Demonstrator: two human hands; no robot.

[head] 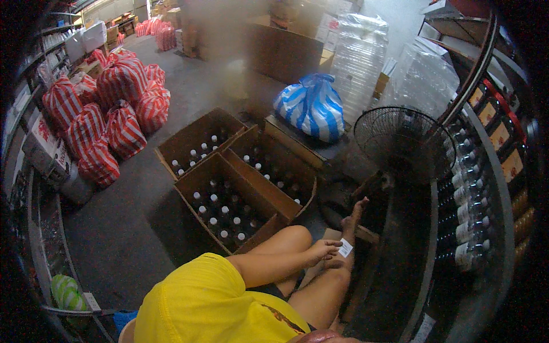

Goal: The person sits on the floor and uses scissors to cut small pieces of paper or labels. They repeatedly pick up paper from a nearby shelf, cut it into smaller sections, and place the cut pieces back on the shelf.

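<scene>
My left hand reaches across above my bare legs, fingers pinching a small white label that bears print. Under the hand, a piece of cardboard shows between my legs. My right hand is out of view. In front of my knees stand open cardboard boxes; the nearest box holds several dark bottles with white caps. Bottles with white caps also stand in the box to its right, and more in the box behind.
A black-caged fan stands to the right, before a shelf of bottles. A blue-and-white striped bag rests beyond the boxes. Red-and-white striped bags are piled on the left floor. Plastic-wrapped stacks rise behind.
</scene>
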